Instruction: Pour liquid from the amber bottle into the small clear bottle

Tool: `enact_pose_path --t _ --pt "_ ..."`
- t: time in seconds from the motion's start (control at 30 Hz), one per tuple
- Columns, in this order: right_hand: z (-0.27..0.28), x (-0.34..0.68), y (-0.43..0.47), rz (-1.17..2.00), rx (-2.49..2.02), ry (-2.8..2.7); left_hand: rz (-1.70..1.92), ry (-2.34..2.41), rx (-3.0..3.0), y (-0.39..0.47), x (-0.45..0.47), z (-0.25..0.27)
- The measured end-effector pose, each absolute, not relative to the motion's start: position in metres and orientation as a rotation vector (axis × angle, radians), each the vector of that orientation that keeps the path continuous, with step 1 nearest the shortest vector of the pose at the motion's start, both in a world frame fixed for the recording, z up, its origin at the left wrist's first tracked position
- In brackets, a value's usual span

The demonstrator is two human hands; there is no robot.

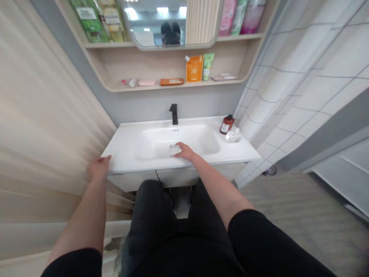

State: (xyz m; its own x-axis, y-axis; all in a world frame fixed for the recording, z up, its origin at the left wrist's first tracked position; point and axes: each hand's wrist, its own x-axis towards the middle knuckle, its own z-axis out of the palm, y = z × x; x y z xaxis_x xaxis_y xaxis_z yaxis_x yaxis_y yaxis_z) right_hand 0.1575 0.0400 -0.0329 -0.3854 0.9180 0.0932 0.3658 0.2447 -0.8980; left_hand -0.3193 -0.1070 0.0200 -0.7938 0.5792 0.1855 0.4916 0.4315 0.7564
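A small, clear, block-shaped container (173, 150), glass or plastic by its shine, is pinched at one end between the right hand's (186, 151) fingers, over the front part of a glossy white, round-cornered basin (203, 140). Whether its underside touches anything, I cannot tell. That end-only grip looks like the weak point: a slackened pinch on such slick sides could let it drop and chip against the hard basin. Lifted straight beyond the fingers, it might bump the matte black, angular faucet (174, 114). A wide swing to their right could topple the round-shouldered, translucent brown bottle with a black cap (226, 125) or the clear, glassy container (233, 135) just beside it.

The left hand (98, 165) is at the left corner of the smooth white tabletop (122, 152); whether its fingers grip the edge is unclear. Left of them hangs a softly pleated cream curtain (43, 96), loose enough to snag.
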Motion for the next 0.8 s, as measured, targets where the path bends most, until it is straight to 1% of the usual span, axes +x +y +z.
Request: enact_pose_path --t 0.1,0.33,0.5,0.63,0.73,0.8 --pt "-0.035 0.158 0.040 1.102 -1.161 -1.885 1.144 2.738 1.015 -0.106 -0.318 0.012" --pt "-0.032 0.159 0.039 1.070 -1.180 -1.911 1.132 2.822 1.099 -0.103 -0.308 -0.001" --pt "-0.030 0.159 0.037 1.015 -1.220 -1.926 1.250 2.791 1.041 -0.108 -0.307 0.001" --pt "-0.030 0.158 0.038 1.046 -1.185 -1.920 1.506 2.846 1.209 -0.115 -0.282 0.014" --pt "-0.031 0.159 0.038 1.055 -1.153 -1.907 1.598 2.631 1.558 -0.112 -0.235 0.022" --pt "-0.030 0.159 0.037 1.077 -1.134 -1.881 1.526 2.327 1.790 -0.102 -0.192 0.024"
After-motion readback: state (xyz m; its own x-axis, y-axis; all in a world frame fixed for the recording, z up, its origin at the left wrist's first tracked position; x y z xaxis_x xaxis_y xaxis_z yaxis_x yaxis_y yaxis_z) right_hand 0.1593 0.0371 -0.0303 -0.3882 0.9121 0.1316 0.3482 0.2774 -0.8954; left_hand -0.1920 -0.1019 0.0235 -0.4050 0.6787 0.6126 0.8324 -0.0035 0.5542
